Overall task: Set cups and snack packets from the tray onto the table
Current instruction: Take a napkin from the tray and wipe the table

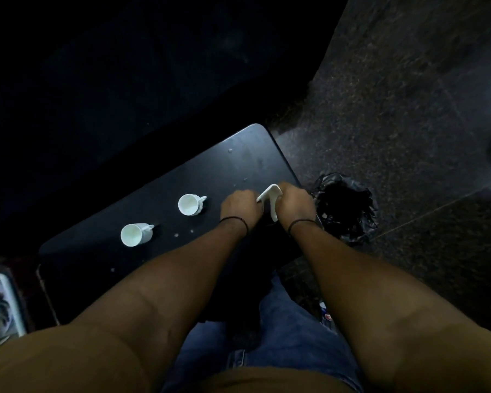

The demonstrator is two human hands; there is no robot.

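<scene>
Two white cups stand on the black table (238,163): one cup (191,204) near the middle, the other cup (135,234) further left, both with handles pointing right. Both my hands are at the table's right edge, closed on a white tray (270,194) that is tilted on edge between them. My left hand (240,207) grips its left side and my right hand (295,204) its right side. Most of the tray is hidden by my fingers. No snack packet shows on the table.
A bin lined with a black bag (345,208) stands on the dark speckled floor just right of the table. At the far left edge sits a light tray-like container (3,304) with blurred items in it. Small white specks dot the tabletop.
</scene>
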